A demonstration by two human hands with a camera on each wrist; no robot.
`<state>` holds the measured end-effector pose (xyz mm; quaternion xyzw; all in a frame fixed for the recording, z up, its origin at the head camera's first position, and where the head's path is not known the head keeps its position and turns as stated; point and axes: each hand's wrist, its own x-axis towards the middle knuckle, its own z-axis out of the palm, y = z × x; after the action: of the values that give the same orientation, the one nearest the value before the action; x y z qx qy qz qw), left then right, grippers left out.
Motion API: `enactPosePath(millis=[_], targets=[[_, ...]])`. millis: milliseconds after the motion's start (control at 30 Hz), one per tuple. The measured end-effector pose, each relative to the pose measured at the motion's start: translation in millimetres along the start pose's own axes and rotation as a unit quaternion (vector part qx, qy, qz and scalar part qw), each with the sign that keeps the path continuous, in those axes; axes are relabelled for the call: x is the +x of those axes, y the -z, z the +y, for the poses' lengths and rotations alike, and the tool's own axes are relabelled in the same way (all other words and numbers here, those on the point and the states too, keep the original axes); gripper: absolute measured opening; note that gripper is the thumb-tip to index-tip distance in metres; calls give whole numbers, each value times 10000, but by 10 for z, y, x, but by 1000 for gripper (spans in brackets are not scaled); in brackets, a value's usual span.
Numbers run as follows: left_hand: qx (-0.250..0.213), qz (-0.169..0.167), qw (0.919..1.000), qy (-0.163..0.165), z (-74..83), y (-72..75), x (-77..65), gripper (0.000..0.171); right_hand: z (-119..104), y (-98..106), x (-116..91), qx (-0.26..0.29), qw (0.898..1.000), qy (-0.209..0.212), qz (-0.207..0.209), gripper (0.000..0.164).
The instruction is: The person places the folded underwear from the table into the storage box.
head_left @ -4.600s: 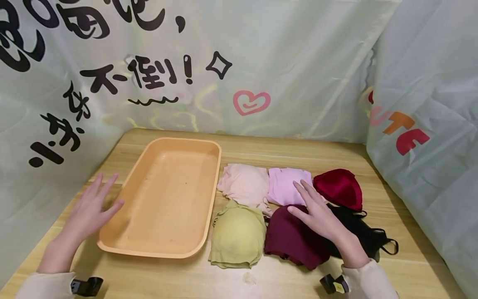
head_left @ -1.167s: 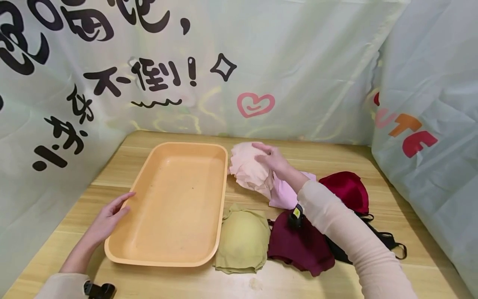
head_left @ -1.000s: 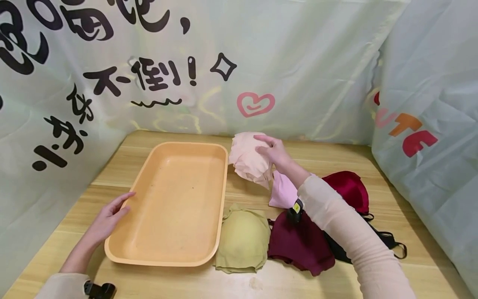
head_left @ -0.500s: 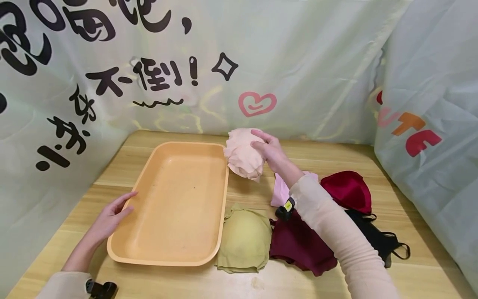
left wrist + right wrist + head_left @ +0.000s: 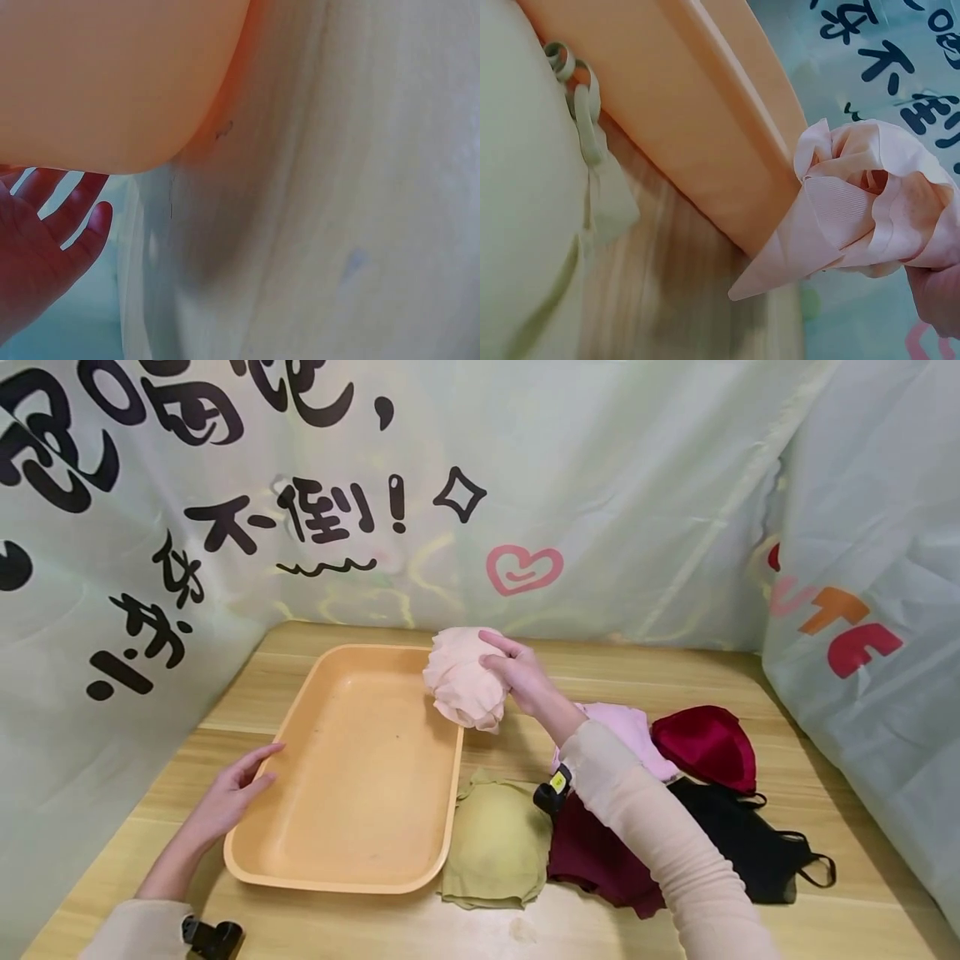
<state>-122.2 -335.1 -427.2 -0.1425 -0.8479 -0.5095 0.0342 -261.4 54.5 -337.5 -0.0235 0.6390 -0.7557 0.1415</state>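
A folded pale pink bra (image 5: 467,681) is held by my right hand (image 5: 527,681), its fingers and thumb on the bra's right side. It hangs over the right rim of the orange tray (image 5: 454,802). In the right wrist view the pink bra (image 5: 855,202) shows loose fabric folds beside the tray wall (image 5: 697,135). Across the tray, my left hand (image 5: 236,787) rests its extended fingers against the left rim. The left wrist view has that hand (image 5: 45,240) with fingertips at the tray edge (image 5: 112,120) and its thumb apart from it.
Right of the tray lie an olive-green bra (image 5: 495,843), a lilac bra (image 5: 630,735), a plum bra (image 5: 600,860), a dark red bra (image 5: 708,747) and a black strapped garment (image 5: 750,843). Printed cloth (image 5: 637,510) walls the wooden table (image 5: 330,922) behind and at the sides.
My right hand took hold of the pink bra, raised it from its place beside the lilac one and carried it left over the tray rim. My left hand came to the tray's left rim.
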Motion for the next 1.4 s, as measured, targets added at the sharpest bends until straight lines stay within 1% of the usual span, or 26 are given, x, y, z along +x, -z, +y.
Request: enactPosePath(millis=[167, 333, 567, 800, 933, 1067, 1233, 1300, 1400], targets=[[8, 38, 10000, -2, -7, 1, -9, 40, 122, -125, 13, -41, 9998, -58, -192, 50], [29, 95, 10000, -6, 21, 7, -26, 39, 257, -235, 26, -164, 9992, -175, -315, 50], [-3, 86, 10000, -28, 9, -4, -22, 39, 373, -328, 41, -434, 9978, -288, -404, 51], [-14, 53, 10000, -34, 3, -25, 10, 38, 411, -415, 50, -225, 9967, -609, -494, 50], [11, 111, 9999, -32, 2, -20, 5, 37, 421, -483, 70, -208, 9965, -695, -422, 51], [-3, 81, 10000, 0, -1, -5, -13, 38, 431, -557, 101, -145, 9968, -718, -314, 53], [58, 31, 9999, 121, 13, 12, -29, 39, 445, -653, 134, 144, 9954, -847, -430, 55], [90, 17, 9999, 145, 15, 14, -19, 39, 449, -685, 151, 271, 9951, -823, -468, 56], [62, 5, 9999, 114, 10, 7, 3, 40, 462, -723, 187, 232, 9961, -729, -429, 56]])
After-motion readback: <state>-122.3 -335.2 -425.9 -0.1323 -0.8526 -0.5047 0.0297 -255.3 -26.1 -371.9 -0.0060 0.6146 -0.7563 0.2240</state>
